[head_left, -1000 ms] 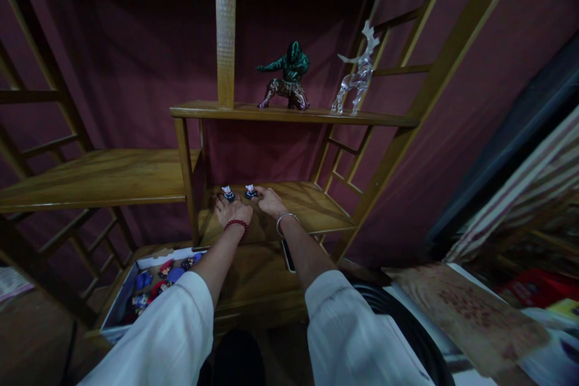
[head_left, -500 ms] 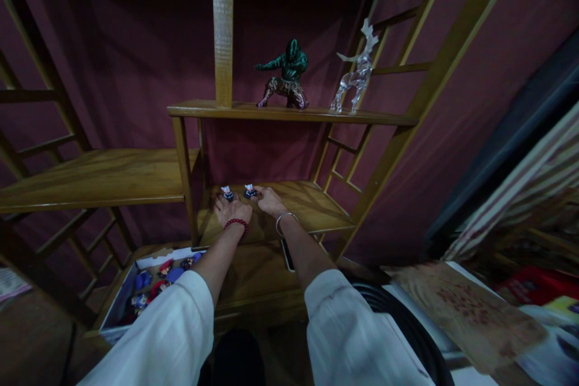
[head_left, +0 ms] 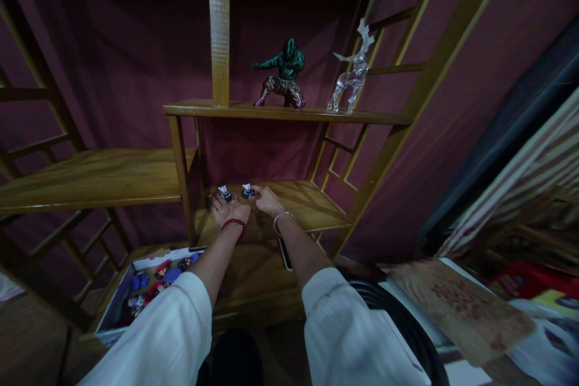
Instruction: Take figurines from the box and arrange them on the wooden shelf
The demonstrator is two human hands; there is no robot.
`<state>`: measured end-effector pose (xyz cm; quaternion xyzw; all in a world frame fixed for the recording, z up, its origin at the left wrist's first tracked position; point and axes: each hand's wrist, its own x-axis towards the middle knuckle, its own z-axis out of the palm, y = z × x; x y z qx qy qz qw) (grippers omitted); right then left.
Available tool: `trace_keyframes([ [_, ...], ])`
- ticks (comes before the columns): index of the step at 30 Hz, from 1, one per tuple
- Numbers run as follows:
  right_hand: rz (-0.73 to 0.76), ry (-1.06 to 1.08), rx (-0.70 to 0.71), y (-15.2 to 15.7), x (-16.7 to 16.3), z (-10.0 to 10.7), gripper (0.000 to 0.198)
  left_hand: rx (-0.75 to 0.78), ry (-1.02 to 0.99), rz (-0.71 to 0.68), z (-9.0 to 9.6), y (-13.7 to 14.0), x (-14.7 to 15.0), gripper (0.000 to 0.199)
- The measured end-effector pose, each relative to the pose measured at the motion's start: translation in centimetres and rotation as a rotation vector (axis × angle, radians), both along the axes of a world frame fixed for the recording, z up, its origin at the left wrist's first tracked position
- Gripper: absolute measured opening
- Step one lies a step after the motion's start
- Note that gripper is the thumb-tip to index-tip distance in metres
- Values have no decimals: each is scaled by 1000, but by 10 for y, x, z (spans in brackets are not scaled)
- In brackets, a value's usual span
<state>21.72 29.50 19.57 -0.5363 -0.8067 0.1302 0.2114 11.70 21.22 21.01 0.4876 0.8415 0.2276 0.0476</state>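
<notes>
Illumination is dim overall. The green figurine (head_left: 288, 63) carries small specular highlights. Left of it, the wooden post (head_left: 219, 30) returns a pale sheen; right of it, the clear deer (head_left: 350, 78) shows bright glints. Below it, fine detail on the small figurines (head_left: 247, 191) is unresolved; soft shadows cross the lower shelf (head_left: 312, 202). Far right of it, wide-angle distortion stretches the striped cloth (head_left: 520, 193).

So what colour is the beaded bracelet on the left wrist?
The bracelet is red, clearest in head view.
</notes>
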Motion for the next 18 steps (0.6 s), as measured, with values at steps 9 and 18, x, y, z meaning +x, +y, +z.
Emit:
trace_keyframes([
  [9, 1, 17, -22, 0, 0, 2, 38, 10, 54, 5, -1, -1, 0, 48],
  [18, 18, 71, 15, 3, 1, -2, 38, 17, 53, -35, 0, -4, -1, 45],
])
